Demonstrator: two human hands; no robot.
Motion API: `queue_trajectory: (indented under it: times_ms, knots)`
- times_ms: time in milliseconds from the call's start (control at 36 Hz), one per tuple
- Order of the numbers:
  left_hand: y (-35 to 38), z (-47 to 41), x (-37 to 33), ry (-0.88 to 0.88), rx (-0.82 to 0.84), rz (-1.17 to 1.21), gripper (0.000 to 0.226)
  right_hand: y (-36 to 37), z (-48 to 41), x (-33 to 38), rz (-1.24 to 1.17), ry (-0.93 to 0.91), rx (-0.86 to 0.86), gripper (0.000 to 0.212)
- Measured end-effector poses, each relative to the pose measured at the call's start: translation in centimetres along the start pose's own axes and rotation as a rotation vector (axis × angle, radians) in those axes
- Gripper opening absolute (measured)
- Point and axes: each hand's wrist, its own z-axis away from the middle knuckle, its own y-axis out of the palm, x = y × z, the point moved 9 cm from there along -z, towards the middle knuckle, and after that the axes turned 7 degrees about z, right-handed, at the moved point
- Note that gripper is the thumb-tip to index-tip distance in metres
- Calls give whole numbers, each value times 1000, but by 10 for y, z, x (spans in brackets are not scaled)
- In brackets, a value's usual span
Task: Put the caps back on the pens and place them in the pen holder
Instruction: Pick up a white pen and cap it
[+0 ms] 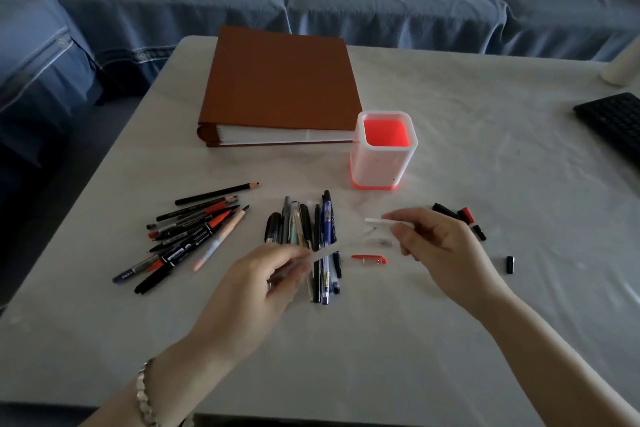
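Over the table [460, 135], clear pen [322, 254] in curled left hand [256, 284], white cap [375, 220] in curled right hand [440, 246]

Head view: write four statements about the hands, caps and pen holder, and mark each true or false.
1. The pen holder stands empty. True.
2. The left hand holds nothing. False: it holds a clear pen.
3. The right hand pinches a white cap. True.
4. The red cap sits on a pen. False: it lies loose on the table.
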Motion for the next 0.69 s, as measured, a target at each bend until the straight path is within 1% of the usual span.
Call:
queue_trajectory:
  times_ms: [139, 278, 333, 389, 472, 528, 583, 639, 694]
  knots:
    - [0, 1, -1, 34, 18, 2, 14, 8, 3, 0, 56, 8, 82, 23]
    - [2, 3, -2, 88, 65, -88, 35, 23, 8, 6, 105, -26, 228, 22]
    - [1, 3, -5, 102, 73, -131, 35, 28, 10, 8, 146, -36, 267, 22]
    - [1, 2, -4, 85, 78, -152, 34, 30, 11, 8, 160, -37, 261, 21]
    - [2, 1, -1, 14, 77, -99, 22, 32, 12, 6, 162, -27, 222, 19]
    - [2, 0, 5, -84, 99, -15, 12, 35, 14, 5, 154, -38, 196, 24]
    - [3, 0, 14, -199, 162, 50, 13, 39, 17, 4, 160, -57, 195, 32]
    - [4, 2, 23, -294, 231, 84, 18, 47, 19, 3, 151, -52, 222, 31]
    - [5, 4, 30, -368, 256, 146, 24, 52, 20, 2, 30, -20, 222, 29]
